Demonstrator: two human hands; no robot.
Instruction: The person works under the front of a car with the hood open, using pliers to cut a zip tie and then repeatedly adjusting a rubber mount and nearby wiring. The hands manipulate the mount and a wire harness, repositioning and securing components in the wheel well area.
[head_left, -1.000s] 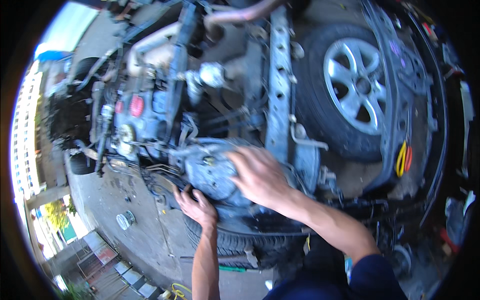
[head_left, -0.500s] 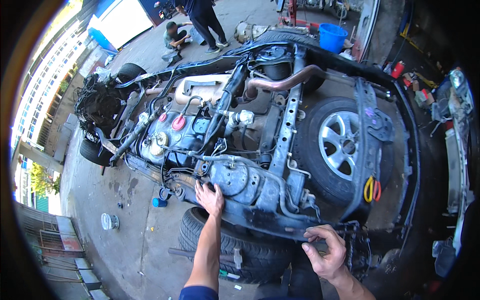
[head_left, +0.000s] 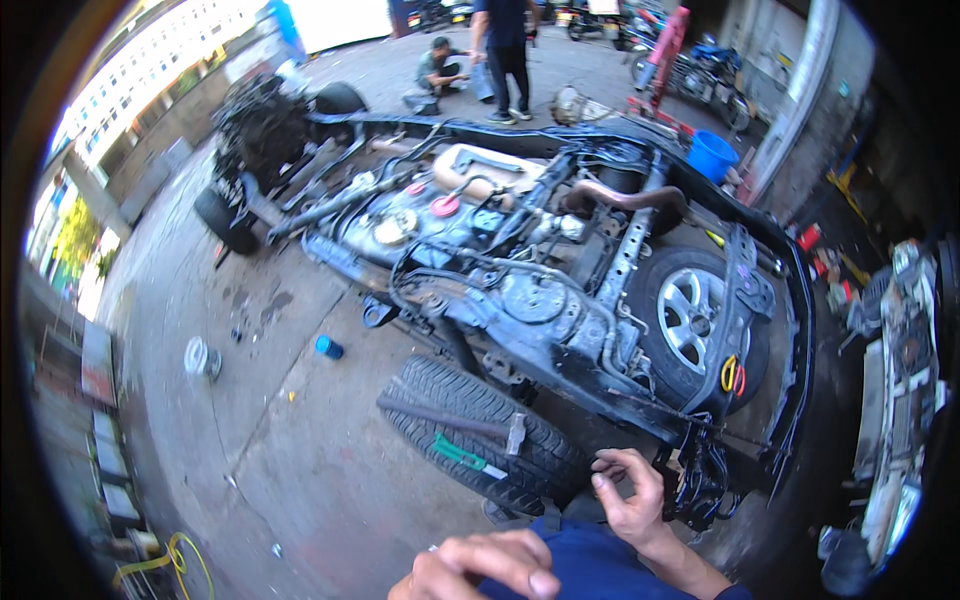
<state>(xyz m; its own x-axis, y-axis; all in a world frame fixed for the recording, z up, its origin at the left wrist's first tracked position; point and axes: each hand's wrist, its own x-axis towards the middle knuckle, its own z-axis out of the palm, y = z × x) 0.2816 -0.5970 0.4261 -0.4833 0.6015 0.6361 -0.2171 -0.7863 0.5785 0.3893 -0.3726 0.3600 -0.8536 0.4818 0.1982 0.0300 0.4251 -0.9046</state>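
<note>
My left hand (head_left: 485,565) is low at the bottom centre, fingers loosely bent and apart, with nothing visible in them. My right hand (head_left: 630,500) is curled but open beside the lying tyre (head_left: 430,375), touching nothing that I can see. On that tyre rest a long-handled hammer (head_left: 516,433) and a green-handled tool (head_left: 455,450). Beyond them lies the bare vehicle chassis (head_left: 525,350), with a tank (head_left: 360,230), pipes and a large alloy wheel (head_left: 685,325) within it. Yellow and red tool handles (head_left: 732,375) hang near that wheel.
Two other people, one crouching (head_left: 440,72), one standing (head_left: 510,65), are behind the chassis. A blue bucket (head_left: 712,155) and red hoist (head_left: 660,70) stand at back right. Dismantled parts (head_left: 895,380) line the right side. A white pail (head_left: 202,360), blue can (head_left: 328,347) and yellow hose (head_left: 180,560) lie left.
Both hands have come away from the chassis, down toward me; the left one most recently left its rail. The view has widened and shifted, showing more yard, the people and the tools on the tyre.
</note>
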